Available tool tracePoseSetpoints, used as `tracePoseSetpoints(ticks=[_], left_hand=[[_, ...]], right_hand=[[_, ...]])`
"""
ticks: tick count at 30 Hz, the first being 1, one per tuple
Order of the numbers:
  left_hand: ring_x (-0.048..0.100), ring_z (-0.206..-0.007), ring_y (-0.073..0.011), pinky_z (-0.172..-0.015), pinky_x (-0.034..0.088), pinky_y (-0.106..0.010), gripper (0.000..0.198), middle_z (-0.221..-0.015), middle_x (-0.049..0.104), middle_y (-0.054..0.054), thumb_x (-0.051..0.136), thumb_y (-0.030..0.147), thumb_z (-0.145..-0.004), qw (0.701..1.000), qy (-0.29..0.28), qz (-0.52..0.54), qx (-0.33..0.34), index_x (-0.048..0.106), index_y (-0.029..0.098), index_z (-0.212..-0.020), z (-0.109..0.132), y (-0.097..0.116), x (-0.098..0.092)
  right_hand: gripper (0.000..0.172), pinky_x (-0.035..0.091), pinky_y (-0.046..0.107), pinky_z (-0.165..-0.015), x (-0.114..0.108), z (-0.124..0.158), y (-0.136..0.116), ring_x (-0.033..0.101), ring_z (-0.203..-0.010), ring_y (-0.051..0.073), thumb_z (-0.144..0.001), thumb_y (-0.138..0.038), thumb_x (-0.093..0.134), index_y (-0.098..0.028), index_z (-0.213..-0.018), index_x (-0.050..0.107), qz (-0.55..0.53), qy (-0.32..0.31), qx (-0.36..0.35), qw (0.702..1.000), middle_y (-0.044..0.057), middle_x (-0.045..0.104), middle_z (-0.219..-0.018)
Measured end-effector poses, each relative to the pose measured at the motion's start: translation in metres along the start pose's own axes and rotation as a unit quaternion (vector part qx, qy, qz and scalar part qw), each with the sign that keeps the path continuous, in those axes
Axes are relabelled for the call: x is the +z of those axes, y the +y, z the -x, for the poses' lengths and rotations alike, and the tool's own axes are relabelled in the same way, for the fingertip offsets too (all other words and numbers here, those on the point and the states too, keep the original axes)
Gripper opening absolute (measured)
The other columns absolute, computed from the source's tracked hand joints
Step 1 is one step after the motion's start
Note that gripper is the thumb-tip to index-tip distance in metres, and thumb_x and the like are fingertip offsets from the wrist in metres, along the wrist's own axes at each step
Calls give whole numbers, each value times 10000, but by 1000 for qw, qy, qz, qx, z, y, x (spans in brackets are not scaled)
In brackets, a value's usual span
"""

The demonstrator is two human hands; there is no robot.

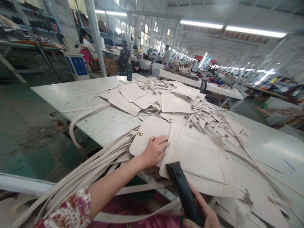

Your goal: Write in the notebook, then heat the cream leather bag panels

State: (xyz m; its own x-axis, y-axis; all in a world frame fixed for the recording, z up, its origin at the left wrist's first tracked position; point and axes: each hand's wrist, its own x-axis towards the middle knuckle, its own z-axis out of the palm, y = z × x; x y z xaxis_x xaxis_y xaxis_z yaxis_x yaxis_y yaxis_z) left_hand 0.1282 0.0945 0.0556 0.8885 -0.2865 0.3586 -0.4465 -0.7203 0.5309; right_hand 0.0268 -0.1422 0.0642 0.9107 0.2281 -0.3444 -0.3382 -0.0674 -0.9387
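Note:
My left hand [154,151] presses flat on a cream leather bag [197,155] lying at the near edge of the white worktable [78,95], fingers spread over its flap beside a small gold clasp [139,134]. My right hand [201,212] grips a black handheld tool [182,190] whose tip points at the bag's lower edge. Long cream straps [95,164] hang off the table edge under my left forearm.
A heap of cream bag pieces and straps [166,98] covers the middle of the table. A dark bottle [129,71] stands at the far end. Other people work at tables and shelves beyond. Green floor lies to the left.

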Motion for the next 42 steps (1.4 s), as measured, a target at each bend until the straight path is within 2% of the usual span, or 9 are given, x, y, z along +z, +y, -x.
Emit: tracePoseSetpoints(ticks=[4,10,19,22,25,28,31,36,42], left_hand=[[278,-1283,-172,-996,182,-377,571,-1345,420,-23,483,64,-681,1000,2,8,-8,436,234,-1224,2,-6,6],[274,-1284,-159,-1018,162,-367,609,-1359,404,-25,481,82,-680,1000,5,16,-22,389,231,-1263,4,-4,6],[333,-1246,-198,-1014,193,-398,508,-1310,455,-45,497,113,-721,999,8,23,-22,453,223,-1214,3,0,5],[386,-1195,-201,-994,245,-378,438,-1241,506,-62,507,178,-747,996,58,33,-54,482,208,-1183,-12,1,-1],[365,-1209,-207,-1010,230,-377,465,-1256,490,-80,541,197,-713,982,130,23,-136,496,184,-1176,-49,-3,-4],[432,-1154,-237,-1004,223,-420,400,-1174,566,-65,582,195,-654,966,123,47,-221,600,200,-1053,-93,-13,-2],[555,-980,-216,-974,271,-408,276,-946,674,-9,580,155,-617,959,105,79,-250,684,245,-856,-120,-23,2],[590,-887,-154,-886,376,-275,308,-905,692,14,581,206,-652,957,113,125,-235,679,246,-940,-121,-36,9],[572,-942,-163,-885,401,-297,345,-946,674,32,539,159,-647,959,126,153,-203,661,245,-958,-120,-36,16]], right_hand=[[931,298,216,-456,17,-15,-20,417,-483,104,-545,-329,681,-95,-1327,233,22,-19,16,999,0,574,-653],[845,365,230,-351,24,-40,-53,455,-368,141,-665,-388,657,-241,-1348,180,18,-26,-3,999,-54,538,-499],[734,434,275,-338,-3,-141,-113,517,-369,181,-627,-284,673,-156,-1271,346,11,-3,-106,994,-17,583,-500],[701,420,249,-341,-6,-134,-124,510,-372,165,-662,-300,658,-173,-1274,340,6,15,-144,989,-25,572,-487],[681,401,249,-330,-7,-109,-123,499,-362,170,-684,-320,651,-154,-1268,341,11,-1,-147,989,-5,573,-474],[728,406,264,-334,-10,-93,-112,498,-364,172,-686,-320,660,-165,-1296,293,-23,-36,-117,992,-1,581,-496],[730,408,252,-329,-12,-97,-103,512,-378,158,-679,-302,675,-205,-1294,293,-60,-71,-92,991,5,605,-585],[736,444,247,-339,-3,-132,-102,533,-398,149,-642,-260,676,-210,-1279,311,-80,-109,-96,986,8,624,-654],[788,415,218,-323,3,-151,-118,493,-339,147,-658,-239,608,-145,-1336,218,-75,-94,-146,982,-38,576,-468]])
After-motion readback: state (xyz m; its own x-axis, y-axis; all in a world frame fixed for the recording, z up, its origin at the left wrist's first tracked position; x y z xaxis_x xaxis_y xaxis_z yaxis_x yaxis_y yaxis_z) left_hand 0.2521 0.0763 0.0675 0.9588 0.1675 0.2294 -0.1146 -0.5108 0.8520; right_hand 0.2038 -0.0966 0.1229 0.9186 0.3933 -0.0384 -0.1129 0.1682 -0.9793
